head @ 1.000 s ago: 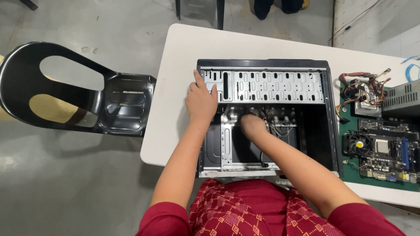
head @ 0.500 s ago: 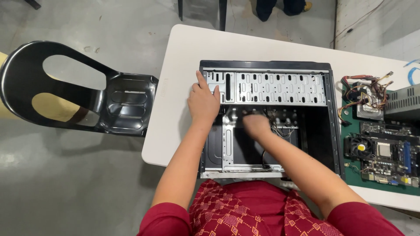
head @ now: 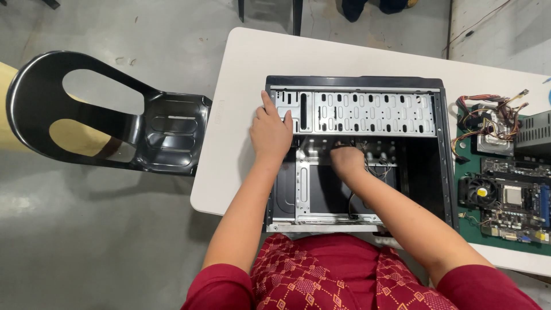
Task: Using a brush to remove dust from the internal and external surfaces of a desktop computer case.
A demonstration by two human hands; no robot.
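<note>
An open black computer case point(head: 425, 172) lies on its side on a white table point(head: 241, 115). Its silver perforated drive cage point(head: 373, 112) runs across the far side. My left hand point(head: 270, 129) rests flat on the cage's left end, fingers spread over the metal. My right hand point(head: 346, 162) reaches down inside the case just below the cage, fingers curled among thin wires point(head: 379, 169). Whether those fingers grip a wire is hidden.
A black plastic chair point(head: 109, 123) stands left of the table. On a green mat point(head: 468, 227) to the right lie a motherboard point(head: 511, 201) with a fan, a bundle of coloured cables point(head: 488, 112) and a grey power supply point(head: 534, 135). Another person's feet show at the top.
My right hand has shifted slightly right and deeper into the case. The left hand stays on the cage. The camera view has drifted a little.
</note>
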